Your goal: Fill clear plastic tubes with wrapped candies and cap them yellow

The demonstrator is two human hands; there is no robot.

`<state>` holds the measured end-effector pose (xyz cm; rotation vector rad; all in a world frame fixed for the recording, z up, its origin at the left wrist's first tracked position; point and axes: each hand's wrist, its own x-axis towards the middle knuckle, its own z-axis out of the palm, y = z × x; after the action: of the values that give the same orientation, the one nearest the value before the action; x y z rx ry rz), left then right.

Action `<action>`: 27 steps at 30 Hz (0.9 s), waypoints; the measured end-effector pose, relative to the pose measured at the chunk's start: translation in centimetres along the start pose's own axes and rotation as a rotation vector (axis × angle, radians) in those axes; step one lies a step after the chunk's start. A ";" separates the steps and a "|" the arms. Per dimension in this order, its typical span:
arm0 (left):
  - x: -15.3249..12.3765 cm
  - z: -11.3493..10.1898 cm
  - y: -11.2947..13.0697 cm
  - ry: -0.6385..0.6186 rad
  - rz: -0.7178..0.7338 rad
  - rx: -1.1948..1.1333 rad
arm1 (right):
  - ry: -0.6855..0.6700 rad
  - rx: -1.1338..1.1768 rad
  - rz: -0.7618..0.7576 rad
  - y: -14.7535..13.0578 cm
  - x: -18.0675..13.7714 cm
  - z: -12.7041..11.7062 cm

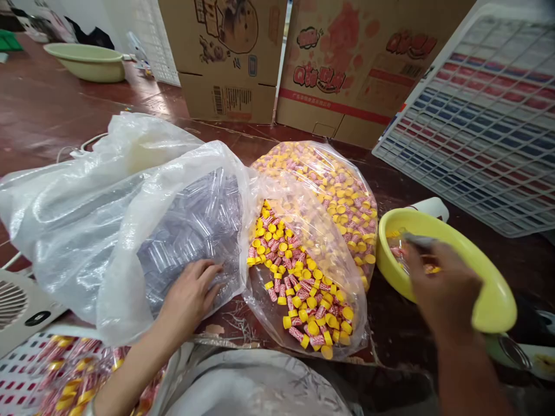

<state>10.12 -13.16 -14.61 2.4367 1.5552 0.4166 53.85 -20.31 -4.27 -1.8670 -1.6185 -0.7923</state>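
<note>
L hand (193, 289) is at the mouth of the white bag (125, 248), fingers part-bent and loosely spread, over/against clear tubes (203, 214), w/ nothing visibly gripped. Bag mouth is rolled back toward those fingers, prob. so tubes are quick to reach. R hand (446, 283) is over the yellow basin (492, 303); its fingers are curled in close, but motion blur means can't tell how far open or exactly what's held; maybe a clear tube. Clear bag (358, 332) lies between both sets of fingers, open end nearest the wearer, prob. to keep the capped pieces (312, 283) handy for either. Materials: white bag = crinkly woven-look plastic; tubes thin, glossy, rigid-looking; pieces = small pink/white cylinders w/ round yellow caps; basin smooth, oval. Perforated basket (15, 375) sits below/left of L fingers. Bench (236, 318) is dark red-brown, scuffed just right of L fingers.
</note>
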 end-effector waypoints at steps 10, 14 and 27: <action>-4.7 -1.3 3.3 -0.119 -0.133 -0.543 | -0.861 0.338 -0.391 -19.5 -7.1 7.0; -5.2 -1.9 4.6 -0.154 -0.218 -0.668 | -0.810 0.495 -0.296 -19.5 -7.0 6.8; -3.6 -1.1 8.9 -0.380 -0.392 -1.666 | -0.555 1.203 0.201 -20.8 -6.7 3.0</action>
<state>15.87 -20.12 -11.01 0.8241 0.7733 0.6901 32.83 -19.83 -10.78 -1.2837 -1.5667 0.7537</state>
